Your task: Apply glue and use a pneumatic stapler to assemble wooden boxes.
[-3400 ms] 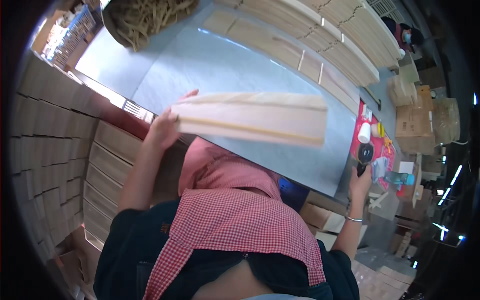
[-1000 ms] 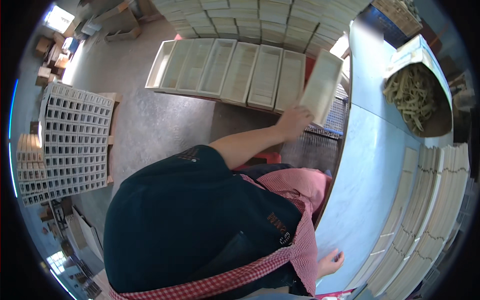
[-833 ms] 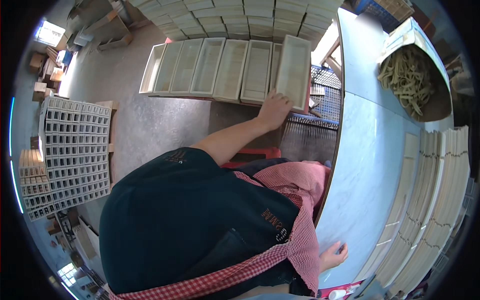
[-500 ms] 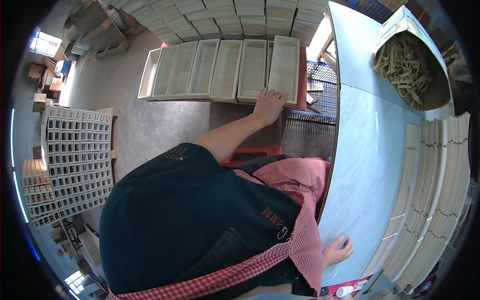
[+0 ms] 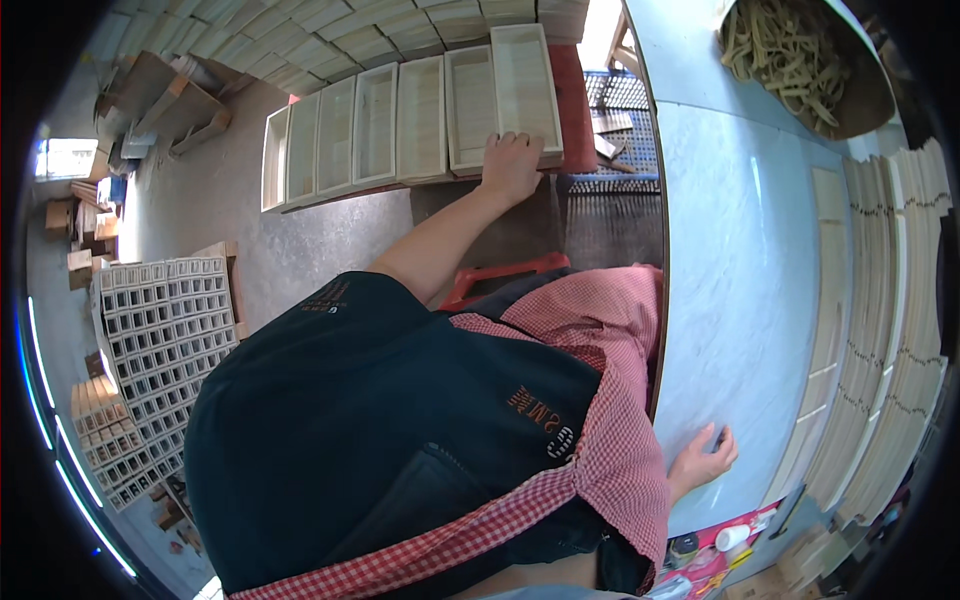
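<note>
My left hand [image 5: 514, 165] reaches out to a row of open, shallow wooden boxes. Its fingers curl over the near end, where the rightmost wooden box [image 5: 524, 90] meets its neighbour, a second wooden box [image 5: 470, 100]. More pale boxes of the same kind, such as a third wooden box [image 5: 420, 115], stand side by side to the left. Over the pale blue-white tabletop [image 5: 730, 300] is my right hand [image 5: 705, 460], near the table's lower end. Its fingers are bent but apart, and nothing shows in them.
Stacked wooden pieces [image 5: 400, 35] rise behind the row. A red stool [image 5: 510, 275] stands below my left arm. Thin boards [image 5: 905, 330] line the table's right side, near a sack of wood strips [image 5: 790, 60]. A large stack of small frames [image 5: 165, 340] is far left.
The rightmost box now sits against its neighbour, and the narrow gap between them has closed. My left hand stays at their near ends. The whole view has shifted.
</note>
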Demonstrator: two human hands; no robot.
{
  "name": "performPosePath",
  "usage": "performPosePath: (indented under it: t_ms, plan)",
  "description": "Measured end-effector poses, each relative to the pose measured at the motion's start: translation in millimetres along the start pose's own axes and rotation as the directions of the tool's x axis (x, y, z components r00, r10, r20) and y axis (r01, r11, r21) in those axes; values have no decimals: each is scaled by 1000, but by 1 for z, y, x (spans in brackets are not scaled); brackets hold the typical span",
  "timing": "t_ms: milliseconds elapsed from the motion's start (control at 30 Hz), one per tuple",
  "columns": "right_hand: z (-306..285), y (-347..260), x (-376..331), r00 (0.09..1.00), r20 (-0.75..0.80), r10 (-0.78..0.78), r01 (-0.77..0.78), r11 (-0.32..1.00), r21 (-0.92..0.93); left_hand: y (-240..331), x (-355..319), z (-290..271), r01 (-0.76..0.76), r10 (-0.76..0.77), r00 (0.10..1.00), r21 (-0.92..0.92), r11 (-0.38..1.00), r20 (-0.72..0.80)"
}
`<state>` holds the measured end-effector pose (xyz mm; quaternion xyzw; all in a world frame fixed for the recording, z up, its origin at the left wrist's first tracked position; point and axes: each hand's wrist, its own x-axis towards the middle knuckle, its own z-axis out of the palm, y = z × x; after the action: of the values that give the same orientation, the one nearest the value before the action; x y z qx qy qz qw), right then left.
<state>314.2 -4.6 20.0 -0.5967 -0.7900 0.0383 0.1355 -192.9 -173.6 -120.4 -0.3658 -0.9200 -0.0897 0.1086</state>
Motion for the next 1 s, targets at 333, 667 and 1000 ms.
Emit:
performPosePath:
  t_ms: [333, 667, 1000]
  plan:
    - [0, -3, -1, 1000, -15, 6, -5, 1000, 30, -5, 3, 3, -17, 17, 1000, 23, 1000, -25]
    - [9, 6, -2, 998, -43, -46, 47, 999, 14, 8, 4, 8, -29, 30, 998, 24, 999, -64]
    - [-17, 15, 48, 986, -167, -16, 40, 990, 139, -11, 14, -19, -29, -48, 965, 287, 957, 257]
